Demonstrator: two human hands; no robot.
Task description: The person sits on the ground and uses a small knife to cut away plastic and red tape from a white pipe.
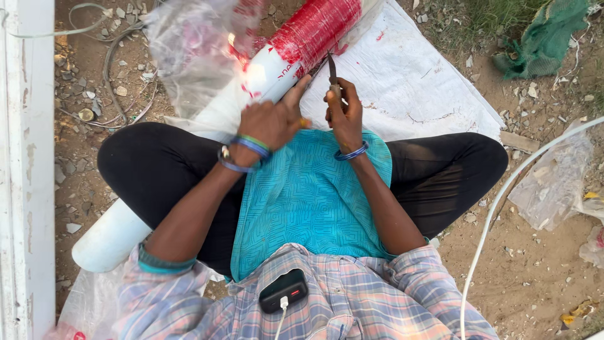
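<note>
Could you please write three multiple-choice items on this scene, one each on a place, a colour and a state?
1. Where does the white pipe lie?
A. across the person's lap
B. upright against the post
C. on the green netting

2. What colour is the wrapping on the pipe's far end?
A. blue
B. red
C. yellow

3. What does the right hand hold?
A. nothing
B. a phone
C. a knife

Key: 1 A, it runs over the crossed legs; 2 B, the far end is red; 3 C, the fingers close on the handle, blade towards the wrapping, while the left hand rests on the pipe.
</note>
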